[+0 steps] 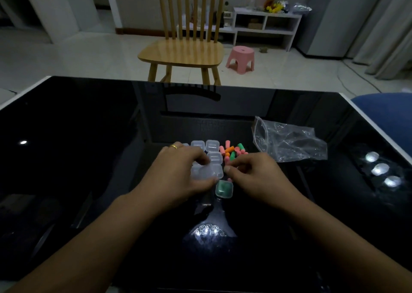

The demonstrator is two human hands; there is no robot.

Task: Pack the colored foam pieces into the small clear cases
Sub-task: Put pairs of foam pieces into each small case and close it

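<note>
Several small clear cases [211, 146] stand in a cluster at the middle of the black glass table [89, 136]. My left hand [180, 172] holds one open clear case [207, 172] between thumb and fingers. Just right of it, my right hand [256, 176] has curled fingers whose tips pinch a pink foam piece [227, 160] at the case's edge. A pile of pink, orange and green foam pieces [233, 151] lies behind my right hand. A shut case with green foam inside [224, 189] sits between my wrists.
A crumpled clear plastic bag [289, 141] lies to the right of the pile. A wooden chair [182, 52] and a pink stool [240, 58] stand beyond the table's far edge. A blue cushion [385, 107] is at the right.
</note>
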